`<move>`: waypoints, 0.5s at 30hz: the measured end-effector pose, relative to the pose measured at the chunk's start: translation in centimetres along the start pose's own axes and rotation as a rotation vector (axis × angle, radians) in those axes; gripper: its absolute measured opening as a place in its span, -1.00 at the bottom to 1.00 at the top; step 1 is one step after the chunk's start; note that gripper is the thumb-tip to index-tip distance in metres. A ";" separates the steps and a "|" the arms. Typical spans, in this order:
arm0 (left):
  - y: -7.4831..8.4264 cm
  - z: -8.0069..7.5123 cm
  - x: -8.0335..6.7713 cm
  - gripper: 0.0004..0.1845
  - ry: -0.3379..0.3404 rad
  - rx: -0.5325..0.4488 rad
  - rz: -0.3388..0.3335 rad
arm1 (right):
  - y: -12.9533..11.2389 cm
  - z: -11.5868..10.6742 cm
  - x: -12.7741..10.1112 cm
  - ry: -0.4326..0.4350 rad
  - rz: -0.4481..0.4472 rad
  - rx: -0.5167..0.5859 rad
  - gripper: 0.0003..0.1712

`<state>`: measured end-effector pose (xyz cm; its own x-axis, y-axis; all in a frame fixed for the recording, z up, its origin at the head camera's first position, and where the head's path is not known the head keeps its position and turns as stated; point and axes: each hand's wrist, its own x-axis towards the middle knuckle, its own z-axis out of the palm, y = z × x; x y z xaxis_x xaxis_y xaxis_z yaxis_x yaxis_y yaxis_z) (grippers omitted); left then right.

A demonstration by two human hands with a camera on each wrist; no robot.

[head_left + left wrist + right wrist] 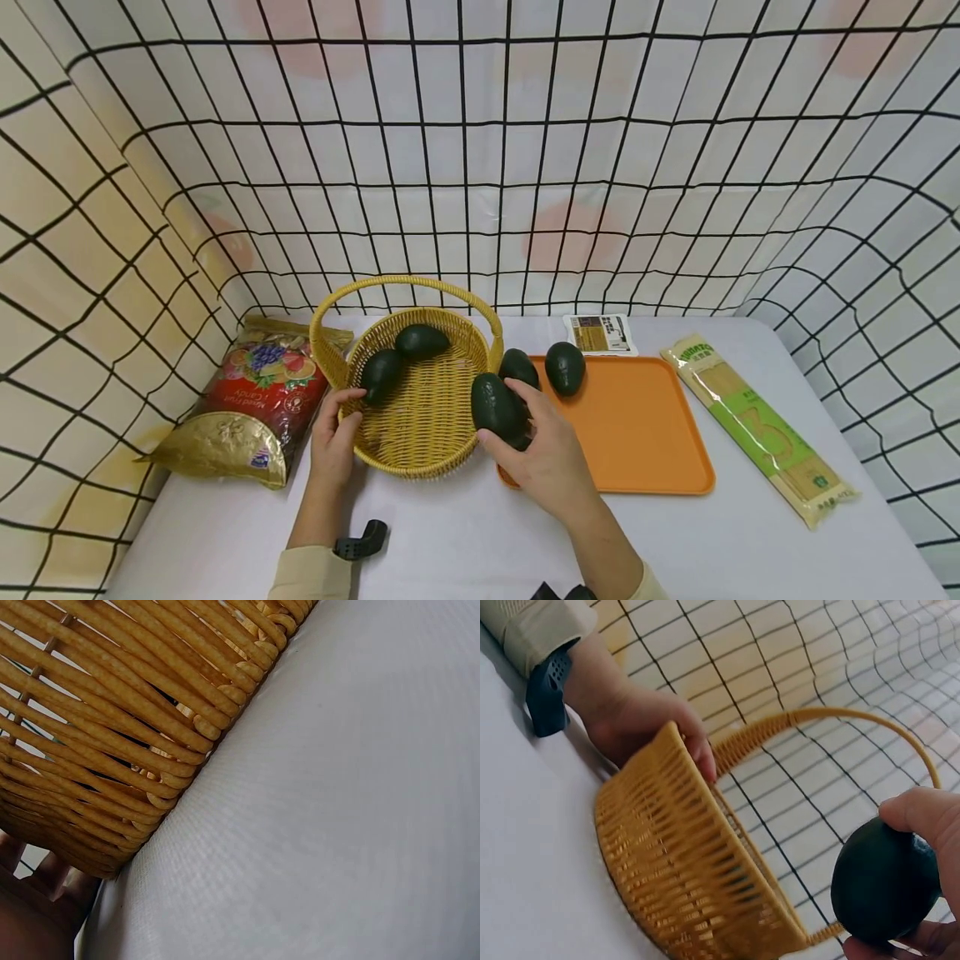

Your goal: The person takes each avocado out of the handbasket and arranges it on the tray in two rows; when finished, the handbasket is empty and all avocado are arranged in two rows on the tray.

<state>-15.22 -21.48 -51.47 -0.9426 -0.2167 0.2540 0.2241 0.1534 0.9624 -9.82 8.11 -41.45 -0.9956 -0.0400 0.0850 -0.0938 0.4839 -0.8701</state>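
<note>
My left hand (332,442) grips the left rim of a yellow wicker basket (420,473), its fingers hooked over the edge. In the right wrist view that left hand (652,724) shows at the far rim. Two dark green avocados (422,342) lie inside the basket, toward the back left. My right hand (543,458) holds another avocado (493,407) between thumb and fingers, up beside the basket's right rim. This held avocado (881,881) shows large in the right wrist view. Further avocados (565,368) lie on the orange tray's left side, partly hidden behind the right hand.
Right of the basket lies the orange tray (645,433). A green-labelled pack of noodles (757,425) lies further right, and a small printed packet (600,334) behind the tray. A red and gold candy bag (258,400) stands left. Black grid netting (461,183) surrounds the table.
</note>
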 end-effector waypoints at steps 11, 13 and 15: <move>0.0 0.0 0.0 -0.65 0.011 0.005 -0.001 | 2.8 -2.8 0.0 0.068 0.131 -0.057 -0.15; 0.0 -0.1 0.0 -0.65 0.008 0.011 -0.006 | 3.4 -3.5 0.1 0.073 0.173 -0.084 -0.13; 0.1 -0.1 0.0 -0.65 0.005 0.015 -0.012 | 3.9 -4.3 0.4 0.072 0.226 -0.097 -0.11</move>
<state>-15.22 -21.55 -51.40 -0.9440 -0.2236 0.2427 0.2088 0.1648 0.9640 -10.54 13.78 -42.76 -0.9878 0.1395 -0.0686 0.1354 0.5550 -0.8208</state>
